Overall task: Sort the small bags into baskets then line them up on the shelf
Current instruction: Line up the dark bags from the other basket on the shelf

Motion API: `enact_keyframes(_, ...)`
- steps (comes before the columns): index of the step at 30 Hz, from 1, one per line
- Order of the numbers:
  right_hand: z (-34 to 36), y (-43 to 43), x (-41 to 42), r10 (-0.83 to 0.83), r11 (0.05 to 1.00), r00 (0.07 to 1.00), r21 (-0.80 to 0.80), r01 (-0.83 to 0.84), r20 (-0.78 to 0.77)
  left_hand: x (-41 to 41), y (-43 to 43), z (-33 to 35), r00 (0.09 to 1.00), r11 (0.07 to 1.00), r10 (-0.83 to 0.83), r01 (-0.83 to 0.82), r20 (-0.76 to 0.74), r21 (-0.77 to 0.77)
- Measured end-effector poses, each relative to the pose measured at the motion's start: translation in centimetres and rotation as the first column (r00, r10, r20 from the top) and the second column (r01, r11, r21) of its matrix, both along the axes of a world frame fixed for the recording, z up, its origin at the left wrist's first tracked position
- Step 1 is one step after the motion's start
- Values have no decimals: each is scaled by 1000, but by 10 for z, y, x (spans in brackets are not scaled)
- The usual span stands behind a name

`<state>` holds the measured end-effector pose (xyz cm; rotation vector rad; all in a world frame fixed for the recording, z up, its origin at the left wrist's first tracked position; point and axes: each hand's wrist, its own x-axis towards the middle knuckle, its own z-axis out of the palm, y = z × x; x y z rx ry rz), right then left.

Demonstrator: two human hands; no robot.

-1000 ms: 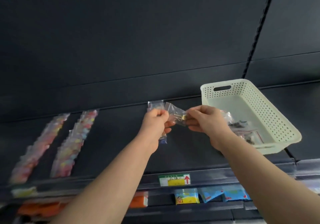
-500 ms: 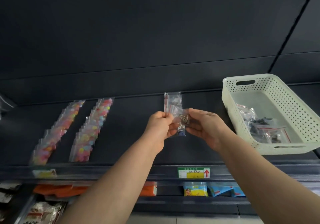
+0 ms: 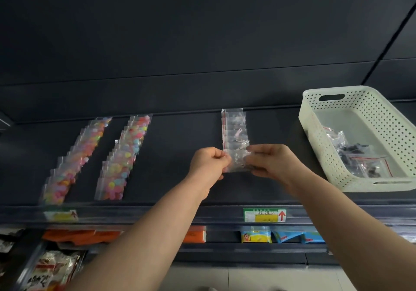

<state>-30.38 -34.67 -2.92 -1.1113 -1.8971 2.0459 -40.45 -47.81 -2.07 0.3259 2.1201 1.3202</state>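
Single head cam, looks fwd/down along both forearms at dark shelf [image 3: 180,155], close range.

Bare shelf [image 3: 180,146] lies open mid-frame between the colourful bag rows [image 3: 121,157] and clear bag row [image 3: 234,130]; basket [image 3: 315,137] blocks right.

Glossy clear-plastic bag [image 3: 236,164], perforated plastic basket [image 3: 315,142].

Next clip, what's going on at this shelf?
A person pinches one small clear bag between the left hand and right hand, holding it at the near end of a row of clear bags lined up on the dark shelf. Two rows of colourful bags lie further left. The white basket on the right holds a few more bags.
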Motion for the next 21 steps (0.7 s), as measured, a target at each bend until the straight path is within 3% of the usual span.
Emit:
enact_keyframes(3,-10,0,0,-25,967,995,255,-1,99,3,-1,-15,994,995,-45,35,-99,-98)
enact_keyframes(7,-16,-6,1,-65,846,985,533,-29,157,3,5,-27,950,972,-111,42,-292,-233)
enact_keyframes(17,-25,-9,-1,-159,742,976,670,20,148,-7,12,-38,867,928,-222,48,-446,-369)
enact_keyframes(19,-20,-7,4,-156,664,971,747,-35,184,-7,11,-33,856,937,-215,46,-469,-346)
enact_keyframes(21,-12,-2,11,-182,525,955,844,-107,234,-4,14,-24,833,935,-254,82,-492,-344)
